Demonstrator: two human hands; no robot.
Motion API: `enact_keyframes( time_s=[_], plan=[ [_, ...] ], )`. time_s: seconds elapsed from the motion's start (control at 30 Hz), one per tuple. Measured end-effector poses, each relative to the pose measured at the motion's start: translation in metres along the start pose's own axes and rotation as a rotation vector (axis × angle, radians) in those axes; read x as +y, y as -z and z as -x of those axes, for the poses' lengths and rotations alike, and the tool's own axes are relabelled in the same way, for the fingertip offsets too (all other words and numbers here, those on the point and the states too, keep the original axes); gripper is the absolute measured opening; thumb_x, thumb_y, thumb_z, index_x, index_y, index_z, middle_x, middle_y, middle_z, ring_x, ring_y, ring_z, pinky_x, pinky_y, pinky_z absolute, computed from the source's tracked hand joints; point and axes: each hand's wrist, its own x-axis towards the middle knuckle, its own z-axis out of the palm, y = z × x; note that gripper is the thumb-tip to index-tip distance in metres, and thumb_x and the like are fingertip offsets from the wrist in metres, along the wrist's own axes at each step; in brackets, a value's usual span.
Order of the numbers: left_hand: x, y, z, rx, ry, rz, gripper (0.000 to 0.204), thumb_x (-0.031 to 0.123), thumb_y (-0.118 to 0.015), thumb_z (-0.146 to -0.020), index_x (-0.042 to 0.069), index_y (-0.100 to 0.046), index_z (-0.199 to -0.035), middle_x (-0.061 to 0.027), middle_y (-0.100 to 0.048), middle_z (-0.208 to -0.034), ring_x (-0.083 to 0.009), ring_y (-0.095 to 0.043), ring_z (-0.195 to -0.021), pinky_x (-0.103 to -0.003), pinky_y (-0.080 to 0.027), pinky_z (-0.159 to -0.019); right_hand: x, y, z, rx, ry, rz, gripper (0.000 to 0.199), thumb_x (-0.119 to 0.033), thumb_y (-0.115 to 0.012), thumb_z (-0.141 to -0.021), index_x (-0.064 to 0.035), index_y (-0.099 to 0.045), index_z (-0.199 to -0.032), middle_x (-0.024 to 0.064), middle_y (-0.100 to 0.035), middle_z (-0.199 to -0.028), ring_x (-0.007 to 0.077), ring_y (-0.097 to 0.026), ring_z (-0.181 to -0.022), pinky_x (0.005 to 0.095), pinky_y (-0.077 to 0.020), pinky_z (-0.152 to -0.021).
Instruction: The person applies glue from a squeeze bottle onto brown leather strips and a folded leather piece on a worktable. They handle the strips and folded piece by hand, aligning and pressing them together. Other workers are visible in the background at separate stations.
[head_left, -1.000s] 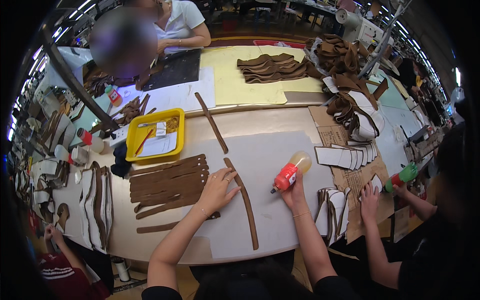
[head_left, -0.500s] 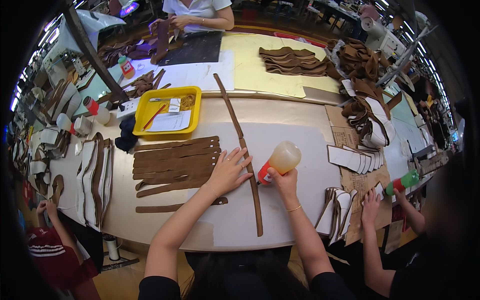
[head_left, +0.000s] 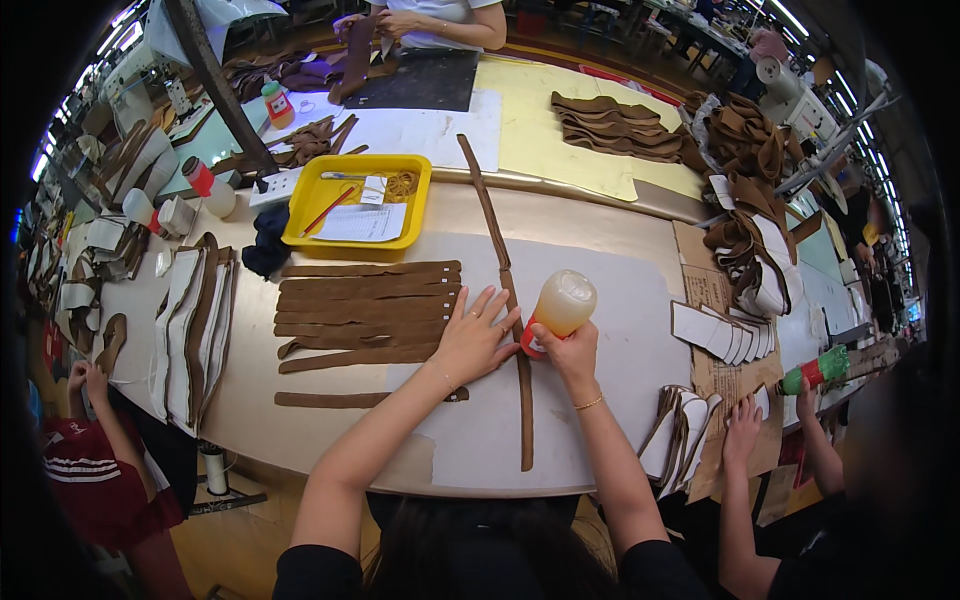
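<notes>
Right hand closed round a red-and-amber bottle, base up, tipped toward a brown strip on a pale sheet; left hand flat, fingers spread, gripping nothing, fingertips at the strip; more strips leftward; yellow tray beyond.

Head-worn fisheye, looking down, near the worktable

The person is wearing short black sleeves; beyond the sleeves, a gold bracelet is circling the right wrist, a thinner bracelet the left wrist.
</notes>
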Motion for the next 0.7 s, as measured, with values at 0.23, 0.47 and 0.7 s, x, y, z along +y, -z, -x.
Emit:
enact_keyframes(
  time_s=[0.23, 0.47, 0.7],
  plan=[
    [0.000, -0.002, 0.000, 0.015, -0.005, -0.031, 0.058, 0.043, -0.061, -0.087, 0.016, -0.049, -0.137, -0.0127, -0.039, -0.145, -0.0318, -0.030, -0.139, -0.058, -0.016, -0.113, 0.005, 0.003, 0.006, -0.025, -0.011, 0.007, 0.042, -0.035, -0.081, -0.076, 0.0011, -0.066, -0.092, 0.0071, -0.069, -0.073, 0.0121, -0.065, -0.063, 0.0256, -0.0520, -0.058],
    [0.001, -0.001, 0.000, 0.018, -0.001, -0.025, 0.059, 0.042, -0.062, -0.086, 0.016, -0.049, -0.137, -0.0131, -0.040, -0.145, -0.0319, -0.031, -0.138, -0.058, -0.017, -0.113, 0.005, 0.007, 0.020, -0.091, -0.094, -0.028, 0.047, -0.037, -0.081, -0.075, 0.0029, -0.065, -0.095, 0.0080, -0.069, -0.077, 0.0121, -0.066, -0.065, 0.0259, -0.0527, -0.058],
    [0.006, -0.003, 0.003, 0.070, 0.021, 0.045, 0.065, 0.042, -0.061, -0.088, 0.013, -0.041, -0.142, -0.0132, -0.041, -0.144, -0.0299, -0.036, -0.136, -0.056, -0.020, -0.113, 0.024, 0.012, 0.027, 0.014, -0.196, -0.231, 0.053, -0.047, -0.072, -0.082, 0.0032, -0.062, -0.097, 0.0049, -0.064, -0.079, 0.0110, -0.061, -0.063, 0.0248, -0.0514, -0.055]
  ],
)
